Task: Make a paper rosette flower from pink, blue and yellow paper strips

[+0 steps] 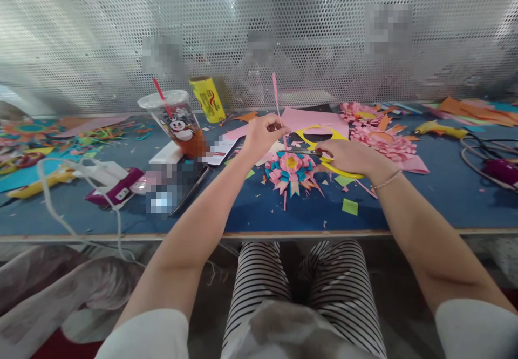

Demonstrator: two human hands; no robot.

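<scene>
A thin pink paper strip (275, 93) stands upright, pinched in my left hand (267, 134). My right hand (343, 154) is wrapped round the yellow handles of a pair of scissors (342, 171); their blades point left, by the lower end of the strip. Just below both hands lies a pink and teal paper flower (292, 169). Behind the hands is a pink paper sheet (315, 117) with a yellow cut-out piece (301, 133) on it. Pink paper flowers (382, 142) lie to the right of the sheet.
On the left stand a plastic cup (182, 127) with a red straw and a yellow can (208, 100), near a phone (188, 189) and a purple power strip (115, 189) with white cables. Yellow glue guns (441, 129) lie at both sides. A perforated metal panel (307, 40) rises behind.
</scene>
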